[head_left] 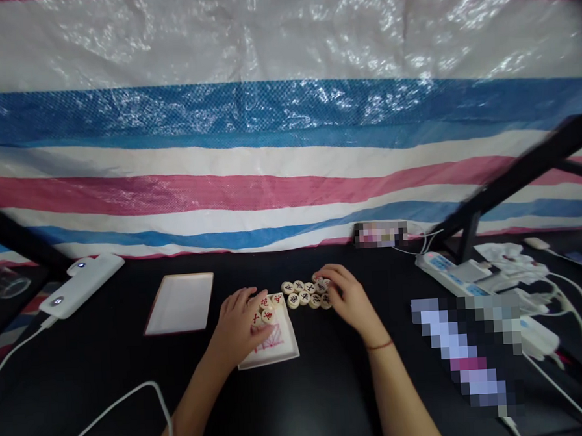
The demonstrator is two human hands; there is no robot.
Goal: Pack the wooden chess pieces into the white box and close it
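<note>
My left hand (235, 325) lies over the left side of a shallow white box (290, 345), fingers stretched out and thumb apart. Several xiangqi pieces with red characters (267, 316) sit in the far part of the box, partly under my fingers. A pink-printed picture shows on the box floor near my thumb. To the right of the box, xiangqi pieces with black characters (303, 298) stand in two rows on the black table. My right hand (348, 299) curves around the right end of these rows, fingers apart and touching pieces. One red-marked piece (317, 278) is by its fingertips.
A white-lined box lid (181, 304) lies to the left. Farther left is a white device (82, 287) with a cable. At right are a power strip (450, 275), plugs, cables and a blurred-out object (457, 352). A striped plastic sheet (250, 181) hangs behind the table.
</note>
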